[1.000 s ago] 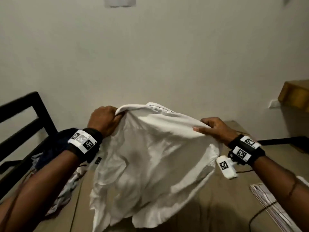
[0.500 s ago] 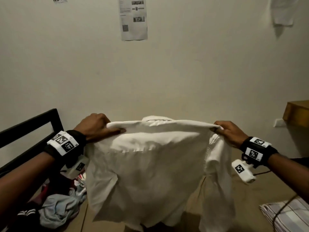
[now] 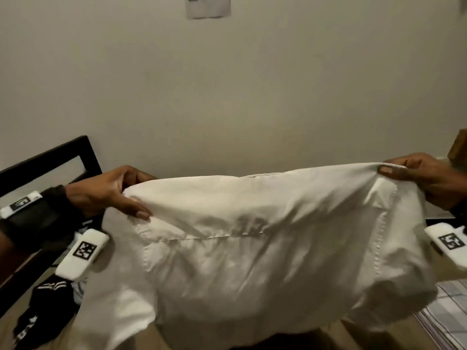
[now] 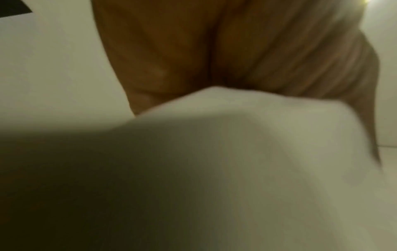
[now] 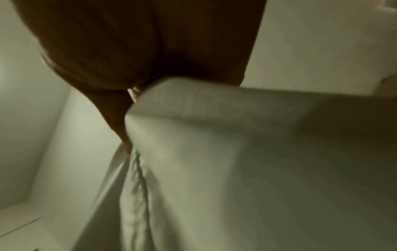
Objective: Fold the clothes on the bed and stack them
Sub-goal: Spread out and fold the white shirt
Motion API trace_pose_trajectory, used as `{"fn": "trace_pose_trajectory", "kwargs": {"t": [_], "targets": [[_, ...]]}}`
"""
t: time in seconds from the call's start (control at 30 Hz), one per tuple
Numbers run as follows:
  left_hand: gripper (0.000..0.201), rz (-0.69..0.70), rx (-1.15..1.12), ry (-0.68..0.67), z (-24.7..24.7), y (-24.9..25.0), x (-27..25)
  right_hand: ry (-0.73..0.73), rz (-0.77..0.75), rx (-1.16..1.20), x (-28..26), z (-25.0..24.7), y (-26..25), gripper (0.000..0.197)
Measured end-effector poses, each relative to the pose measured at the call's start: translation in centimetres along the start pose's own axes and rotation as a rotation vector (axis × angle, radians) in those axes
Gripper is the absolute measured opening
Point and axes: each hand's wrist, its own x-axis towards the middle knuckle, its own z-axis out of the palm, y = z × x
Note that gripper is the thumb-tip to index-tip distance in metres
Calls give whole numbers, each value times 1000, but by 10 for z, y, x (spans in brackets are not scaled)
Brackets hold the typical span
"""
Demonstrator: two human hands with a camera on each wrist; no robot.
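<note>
A white shirt (image 3: 252,248) hangs spread out in the air above the bed, held by its two shoulders. My left hand (image 3: 118,190) pinches the left shoulder, thumb lying on the front of the cloth. My right hand (image 3: 414,173) pinches the right shoulder at the far right of the head view. The left wrist view, blurred, shows my left hand (image 4: 214,59) over the white shirt (image 4: 236,161). The right wrist view shows my right hand (image 5: 139,51) gripping the white shirt (image 5: 214,152) along a seam. The shirt's lower half hides most of the bed.
A black bed frame (image 3: 50,157) stands at the left. Black clothes with white stripes (image 3: 43,306) lie on the bed at lower left. A folded striped garment (image 3: 449,311) lies at lower right. A wooden shelf (image 3: 458,147) juts from the wall at right.
My hands have moved wider apart and stretched the shirt out flat between them. The view has tipped down a little; the shirt now fills more of it.
</note>
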Motion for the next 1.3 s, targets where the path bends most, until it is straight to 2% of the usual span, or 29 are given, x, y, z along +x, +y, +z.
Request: {"fn": "trace_pose_trajectory", "kwargs": {"t": [0.1, 0.23, 0.3, 0.37, 0.4, 0.5, 0.57, 0.63, 0.7, 0.77, 0.8, 0.87, 0.9, 0.93, 1.03, 1.13, 1.17, 1.23, 1.3], "targets": [[71, -46, -84, 28, -13, -40, 49, -48, 102, 66, 40, 2, 26, 19], [54, -250, -44, 122, -37, -123, 142, 16, 235, 88, 123, 14, 98, 17], [41, -315, -14, 201, -44, -160, 194, 66, 278, 31, 173, 25, 146, 17], [33, -334, -20, 353, -42, -190, 245, 122, 364, 6, 219, 35, 193, 18], [37, -337, -25, 431, -39, -209, 273, 137, 404, -14, 242, 40, 219, 19], [82, -352, -72, 567, -24, -266, 338, 196, 483, 4, 282, 64, 285, 49], [91, -368, 134, 538, -6, -307, 361, 81, 525, -276, 278, 95, 328, 63], [89, -413, 267, 431, 25, -350, 357, -127, 531, -606, 241, 138, 378, 83], [84, -490, 315, 403, 60, -388, 326, -428, 476, -782, 182, 179, 421, 120], [88, -708, 342, 425, 97, -430, 273, -681, 556, -792, 118, 212, 448, 145], [100, -860, 363, 412, 116, -451, 239, -758, 600, -794, 88, 226, 457, 153], [135, -1102, 408, 350, 155, -490, 173, -772, 582, -906, 46, 238, 464, 160], [146, -1182, 401, 322, 173, -503, 145, -767, 567, -957, 37, 242, 471, 159], [147, -1229, 357, 309, 190, -507, 124, -742, 575, -969, 35, 243, 471, 159], [119, -1203, 246, 339, 230, -494, 96, -688, 589, -992, 44, 249, 471, 159], [91, -1161, 174, 420, 244, -481, 93, -662, 626, -1032, 44, 259, 464, 158], [76, -1128, 107, 501, 242, -478, 95, -635, 645, -1044, 44, 260, 463, 158], [47, -992, 31, 793, 222, -460, 97, -606, 686, -1055, 41, 265, 458, 158], [36, -844, 149, 1054, 188, -435, 97, -568, 695, -1050, 39, 269, 458, 157]]}}
